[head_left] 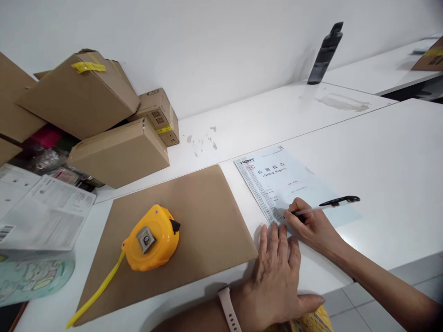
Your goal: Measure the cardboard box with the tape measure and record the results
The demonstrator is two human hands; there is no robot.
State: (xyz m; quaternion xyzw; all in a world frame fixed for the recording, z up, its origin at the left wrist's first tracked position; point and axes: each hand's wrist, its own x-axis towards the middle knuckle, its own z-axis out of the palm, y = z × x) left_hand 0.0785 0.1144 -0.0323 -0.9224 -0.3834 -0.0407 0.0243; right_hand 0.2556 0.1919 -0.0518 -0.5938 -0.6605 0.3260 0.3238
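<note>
My right hand (313,226) is closed around a pen (335,202) with a clear barrel and black clip. Its tip meets the lower left part of a printed testing report (289,184) that lies flat on the white table. Flat beside it rests my left hand (277,272), fingers stretched out and the fingertips at the report's lower edge. A pale pink band (229,309) circles the left wrist. To the left, a yellow tape measure (152,240) sits on a flat sheet of cardboard (207,216), with its yellow wrist strap trailing toward the sheet's near corner.
Several cardboard boxes (121,154) are piled at the back left against the wall. Printed papers (57,203) and a pale green patterned item (38,279) lie at the left edge. A dark bottle (325,55) stands at the back right. Another box (431,57) is at the far right.
</note>
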